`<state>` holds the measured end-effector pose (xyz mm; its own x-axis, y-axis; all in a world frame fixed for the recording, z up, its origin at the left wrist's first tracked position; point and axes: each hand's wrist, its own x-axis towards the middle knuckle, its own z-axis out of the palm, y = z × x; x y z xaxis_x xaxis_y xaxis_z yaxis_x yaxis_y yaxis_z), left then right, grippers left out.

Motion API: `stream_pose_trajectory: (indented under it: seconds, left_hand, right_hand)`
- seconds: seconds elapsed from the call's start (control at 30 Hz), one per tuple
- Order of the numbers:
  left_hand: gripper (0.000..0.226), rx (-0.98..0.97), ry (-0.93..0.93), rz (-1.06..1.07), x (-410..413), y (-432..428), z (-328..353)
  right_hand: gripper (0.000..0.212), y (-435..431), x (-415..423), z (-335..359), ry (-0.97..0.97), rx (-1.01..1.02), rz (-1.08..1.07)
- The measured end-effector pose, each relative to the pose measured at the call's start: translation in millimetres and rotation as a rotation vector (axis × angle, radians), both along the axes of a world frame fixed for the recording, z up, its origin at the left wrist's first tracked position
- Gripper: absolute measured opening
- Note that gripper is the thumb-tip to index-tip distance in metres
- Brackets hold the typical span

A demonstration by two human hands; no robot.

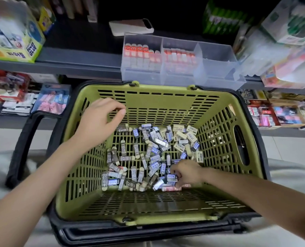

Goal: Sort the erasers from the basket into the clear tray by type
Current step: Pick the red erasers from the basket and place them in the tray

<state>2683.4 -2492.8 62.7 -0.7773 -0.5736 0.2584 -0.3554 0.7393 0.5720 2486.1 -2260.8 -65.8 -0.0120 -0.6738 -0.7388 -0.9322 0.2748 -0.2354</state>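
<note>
The left hand (101, 118) hovers above the far-left part of the green basket (166, 104), fingers loosely curled, thumb and forefinger nearly touching; it grasps nothing visible.

The basket stands with its long axis running left to right, black handles folded down outside the rim. Its slotted floor carries a loose heap of erasers (148, 154). The grey-sleeved 2B erasers (123, 148) lie mostly in the left half, many with the long axis running near to far, a few crosswise. Blue-sleeved erasers (155, 165) cluster at the centre, pointing in mixed directions. Cream erasers (185, 133) lie at the far right, tilted diagonally.

The right hand (187, 172) is down in the near-right part of the heap, fingers closed on a blue-sleeved eraser (172, 176) whose long axis lies roughly left to right. A pink-sleeved eraser (171, 188) lies just below that hand.

Beyond the basket, on the shelf (77, 66), sits the clear tray (219, 68). Its left and middle compartments hold red-topped erasers (139, 54) standing upright in rows; the right compartment shows no contents.
</note>
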Motion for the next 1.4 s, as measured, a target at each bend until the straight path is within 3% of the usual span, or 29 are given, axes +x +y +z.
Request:
stream_pose_trajectory:
  seconds: [0.13,0.37,0.47,0.57,0.63,0.73,0.8,0.93,1.17,1.27,1.4]
  left_hand:
    - [0.02,-0.004,0.007,0.008,-2,-2,-3]
    - [0.02,-0.025,-0.014,0.006,-2,-5,-5]
    - [0.02,-0.031,-0.006,-0.004,-2,-7,-5]
    - [0.02,-0.028,0.006,-0.008,-2,-9,-6]
    - [0.02,-0.033,0.009,-0.01,-2,-8,-5]
    - [0.02,-0.048,-0.003,-0.025,-2,-6,-5]
    - [0.021,-0.048,-0.013,-0.028,-1,-6,-5]
    - [0.02,-0.049,-0.027,-0.038,0,-4,-6]
    - [0.021,-0.061,-0.066,-0.048,0,-5,-7]
    - [0.019,-0.056,-0.061,-0.044,-2,-5,-7]
    - [0.014,0.113,0.005,0.0,-5,-4,-2]
  right_hand:
    - [0.043,-10,9,-10,-0.11,-0.06,-0.101]
    - [0.043,-57,-21,15,-0.101,-0.285,-0.377]
    - [0.026,-36,-24,29,-0.168,-0.098,-0.233]
    - [0.03,2,-16,28,0.037,0.066,0.141]
    - [0.034,17,-11,19,0.168,0.027,0.295]
    - [0.042,12,-6,8,0.223,-0.059,0.356]
    - [0.053,8,-8,3,0.247,-0.075,0.353]
    - [0.045,12,-14,-1,0.177,-0.058,0.242]
    - [0.051,12,-8,2,0.376,-0.211,0.679]
    - [0.044,11,-6,4,0.419,-0.249,0.621]
    - [0.034,5,-3,-1,0.387,-0.267,0.313]
